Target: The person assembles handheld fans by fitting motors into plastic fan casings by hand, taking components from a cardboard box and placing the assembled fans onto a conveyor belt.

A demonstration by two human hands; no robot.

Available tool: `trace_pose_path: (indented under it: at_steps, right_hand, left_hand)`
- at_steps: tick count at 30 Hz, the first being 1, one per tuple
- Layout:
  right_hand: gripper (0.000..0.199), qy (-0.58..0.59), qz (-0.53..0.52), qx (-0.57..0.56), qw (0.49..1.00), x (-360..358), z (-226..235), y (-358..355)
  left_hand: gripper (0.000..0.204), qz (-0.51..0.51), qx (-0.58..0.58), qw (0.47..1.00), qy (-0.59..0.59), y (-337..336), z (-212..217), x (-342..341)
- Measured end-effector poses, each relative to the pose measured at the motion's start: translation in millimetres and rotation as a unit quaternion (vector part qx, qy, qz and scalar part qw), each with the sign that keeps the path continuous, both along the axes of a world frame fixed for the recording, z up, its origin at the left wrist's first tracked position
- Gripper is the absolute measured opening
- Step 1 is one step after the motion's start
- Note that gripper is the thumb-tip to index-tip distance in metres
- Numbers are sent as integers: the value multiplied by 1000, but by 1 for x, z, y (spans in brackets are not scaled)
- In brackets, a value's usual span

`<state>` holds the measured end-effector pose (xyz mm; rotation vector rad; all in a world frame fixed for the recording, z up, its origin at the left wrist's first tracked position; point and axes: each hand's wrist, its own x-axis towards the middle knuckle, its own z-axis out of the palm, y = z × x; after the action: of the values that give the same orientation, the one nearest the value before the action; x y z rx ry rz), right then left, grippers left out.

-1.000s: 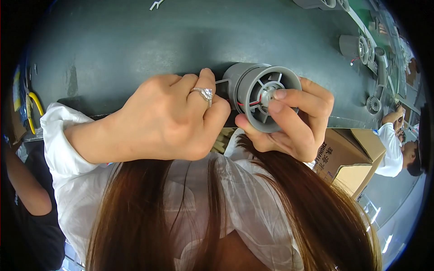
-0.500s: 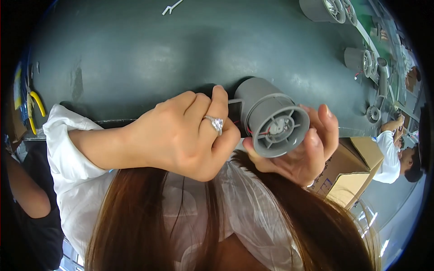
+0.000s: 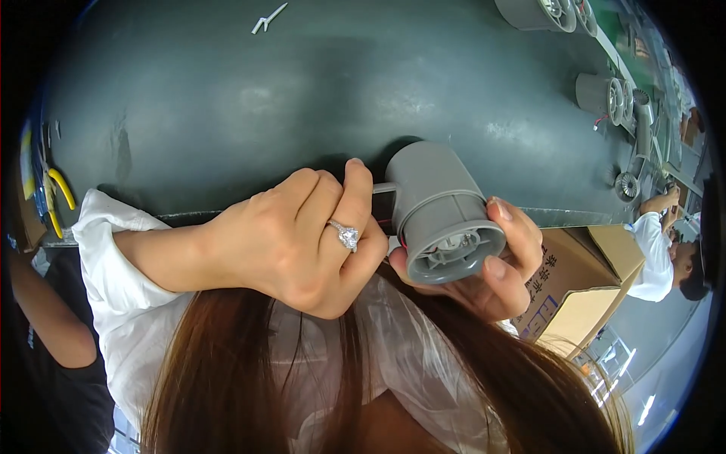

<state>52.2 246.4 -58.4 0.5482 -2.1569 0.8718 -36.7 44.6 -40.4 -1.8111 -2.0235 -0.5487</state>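
Note:
A grey cylindrical fan housing (image 3: 439,185) is held just over the table's near edge, its spoked open end turned towards me and downward. A motor shows behind the spokes, with a bit of red wire at the left of the rim. My right hand (image 3: 499,265) supports the spoked end, fingers curled around its right side and underneath. On the other side, my left hand (image 3: 302,242), wearing a ring, is closed at the grey arm (image 3: 385,188) that juts from the housing. My left fingers hide most of that arm and whatever else they may pinch.
A small white forked plastic piece (image 3: 268,19) lies on the dark green table (image 3: 227,113). Yellow-handled pliers (image 3: 57,197) are at the left edge. More grey fan housings (image 3: 596,94) stand at right. An open cardboard box (image 3: 582,287) is below the table edge, near another person (image 3: 654,253).
The housing has tipped, so its spoked end points lower and more of its side shows. Both hands have shifted slightly left and down in view, still holding on.

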Motion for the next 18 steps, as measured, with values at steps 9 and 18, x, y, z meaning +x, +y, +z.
trace_pose_path:
  at_steps: [9, 18]
  right_hand:
    - [53, 18, -70, -12, 997, -6, 2, -14]
    - [73, -66, -39, 158, 984, -15, 17, -2]
  left_hand:
    - [17, 13, 8, 1000, 20, 0, -4, -1]
    - [21, 17, 4, 999, -46, -1, -3, 0]
